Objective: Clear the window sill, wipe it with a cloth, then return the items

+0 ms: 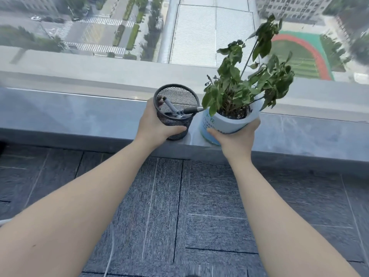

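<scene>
Left hand [153, 124] clamped round mesh pen cup [175, 110], right hand [237, 136] gripping plant pot [229, 124], both at window sill [79, 116] front edge

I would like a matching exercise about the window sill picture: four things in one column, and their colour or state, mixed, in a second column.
Things:
1. mesh pen holder
2. plant pot
3. window sill
4. floor

Descriptions:
a. white and blue, gripped by the right hand
b. dark grey carpet tiles
c. black, gripped by the left hand
d. pale grey, smooth and shiny

Pairs: 1-c, 2-a, 3-d, 4-b
</scene>
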